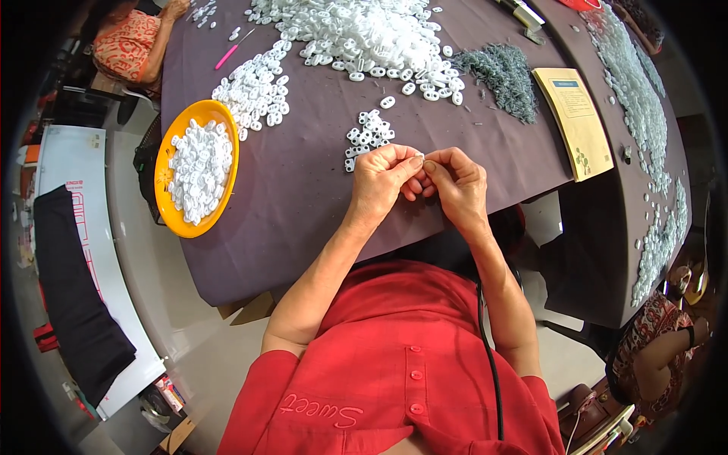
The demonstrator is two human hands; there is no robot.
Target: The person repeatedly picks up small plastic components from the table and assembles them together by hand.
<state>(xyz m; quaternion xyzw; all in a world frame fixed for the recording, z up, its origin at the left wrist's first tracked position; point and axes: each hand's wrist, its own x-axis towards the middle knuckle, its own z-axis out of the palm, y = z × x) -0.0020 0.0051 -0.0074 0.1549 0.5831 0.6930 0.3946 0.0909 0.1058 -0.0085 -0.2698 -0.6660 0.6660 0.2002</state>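
My left hand (383, 184) and my right hand (459, 193) meet at the table's near edge, both closed in a pinch. Between their fingertips is a small white plastic piece (420, 155), mostly covered by the fingers. Just beyond my left hand lies a small cluster of white two-holed plastic pieces (369, 131). Farther back is a large heap of similar white oval pieces (364, 34), with a smaller spread of them (254, 91) to its left. An orange oval dish (161, 178) full of white pieces stands at the table's left edge.
A pink-handled hook tool (226, 58) lies at the back left. On the right are a grey-green pile of tiny bits (497, 80) and a yellow booklet (574, 121). Another table holds translucent pieces (633, 91). People sit at far left (125, 45) and lower right (652, 356).
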